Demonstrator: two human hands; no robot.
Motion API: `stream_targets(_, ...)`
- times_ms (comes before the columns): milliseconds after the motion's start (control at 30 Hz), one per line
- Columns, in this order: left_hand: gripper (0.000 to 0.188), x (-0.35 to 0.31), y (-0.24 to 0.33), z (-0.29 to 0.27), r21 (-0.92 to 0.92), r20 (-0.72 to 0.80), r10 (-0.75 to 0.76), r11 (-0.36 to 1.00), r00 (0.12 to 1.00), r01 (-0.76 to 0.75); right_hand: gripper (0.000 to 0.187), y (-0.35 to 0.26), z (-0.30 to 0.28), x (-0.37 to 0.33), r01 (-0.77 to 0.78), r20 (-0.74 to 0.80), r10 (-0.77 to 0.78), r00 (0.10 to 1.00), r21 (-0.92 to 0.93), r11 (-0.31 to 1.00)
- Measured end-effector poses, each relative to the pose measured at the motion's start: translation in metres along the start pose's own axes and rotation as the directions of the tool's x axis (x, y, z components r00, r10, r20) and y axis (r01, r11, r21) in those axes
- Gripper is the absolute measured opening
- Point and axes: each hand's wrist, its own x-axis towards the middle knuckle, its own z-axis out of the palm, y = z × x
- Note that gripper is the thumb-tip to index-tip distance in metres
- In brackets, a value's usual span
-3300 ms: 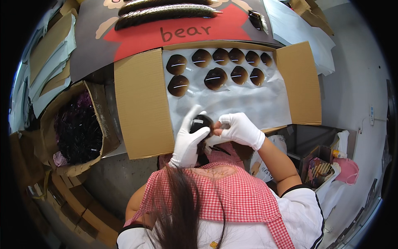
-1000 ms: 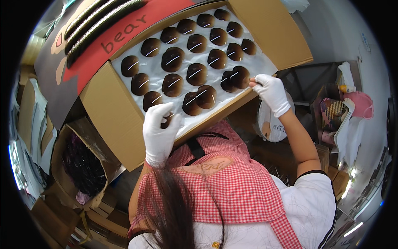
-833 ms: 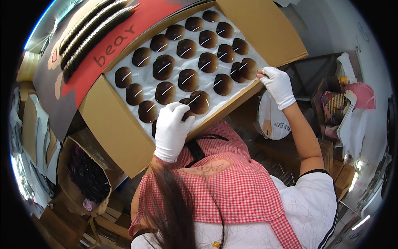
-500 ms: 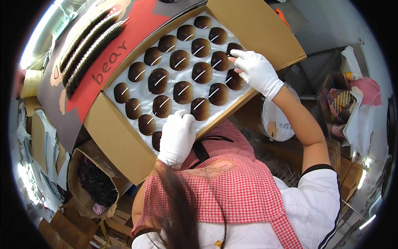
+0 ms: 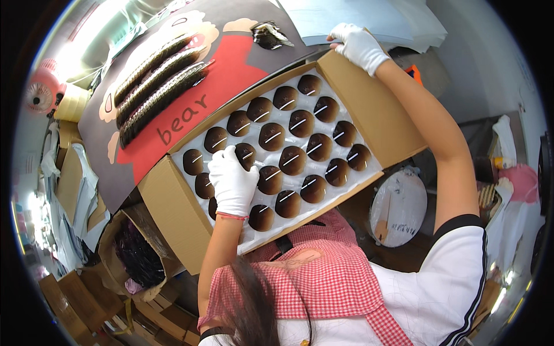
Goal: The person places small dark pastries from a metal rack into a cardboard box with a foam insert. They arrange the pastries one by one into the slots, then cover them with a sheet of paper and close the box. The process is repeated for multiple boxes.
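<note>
My left hand (image 5: 232,183), in a white glove, lies over the left part of a cardboard box (image 5: 167,210). Its fingers and thumb are parted at the edges of a brown tinted lens (image 5: 247,154), which lies in its place among the others; some lenses are hidden beneath the hand. Rows of such round, glossy lenses (image 5: 292,160) rest on a white tray (image 5: 258,235) inside the box. Beyond the right flap (image 5: 375,106) my right hand (image 5: 359,49), also gloved but with bare fingertips, is stretched out with its fingers bent and slightly apart. No object shows in it.
Stacked strips of lenses (image 5: 164,106) lie on the dark and red mat (image 5: 228,63) behind the box, near a loose dark, shiny pile (image 5: 270,36). White sheets (image 5: 404,23) cover the far right. A round wrapped bundle (image 5: 398,207) stands right of the box, an open carton (image 5: 109,239) left.
My right hand has left the lenses at the box's right side and moved to beyond the flap. My left hand has shifted inward from the near edge over the lenses. The view has shifted.
</note>
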Motion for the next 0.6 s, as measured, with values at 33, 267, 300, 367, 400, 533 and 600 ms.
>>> stream_targets(33,0.052,0.001,0.001,0.001,-0.003,0.001,-0.011,1.0,1.0,0.011,0.035,0.011,0.007,0.016,-0.02,0.003,0.02,1.0,-0.05,0.999)
stream_targets(267,0.051,-0.003,-0.01,-0.003,0.074,-0.034,-0.172,0.982,0.985,0.174,0.057,0.06,0.04,0.073,0.0,0.206,-0.013,0.979,0.062,0.998)
stream_targets(300,0.053,-0.004,-0.013,-0.005,0.039,-0.029,-0.196,0.98,0.98,0.197,0.055,0.065,0.04,0.073,-0.018,0.226,-0.016,0.974,0.146,0.989)
stream_targets(367,0.057,-0.006,-0.014,-0.008,-0.045,0.001,-0.255,0.966,0.967,0.255,0.039,0.072,0.04,0.07,-0.045,0.241,-0.019,0.97,0.258,0.965)
stream_targets(400,0.061,-0.006,-0.013,-0.009,-0.133,-0.034,-0.184,0.975,0.982,0.178,0.034,0.076,0.04,0.069,-0.113,0.31,0.011,0.951,0.313,0.943)
stream_targets(533,0.071,-0.006,-0.001,-0.006,-0.208,0.054,-0.131,0.968,0.99,0.139,0.022,0.084,0.041,0.07,-0.342,0.438,0.063,0.897,0.594,0.728)
stream_targets(600,0.063,-0.005,0.002,-0.006,-0.214,0.052,-0.092,0.972,0.994,0.101,0.018,0.085,0.039,0.071,-0.245,0.416,-0.002,0.91,0.54,0.805)
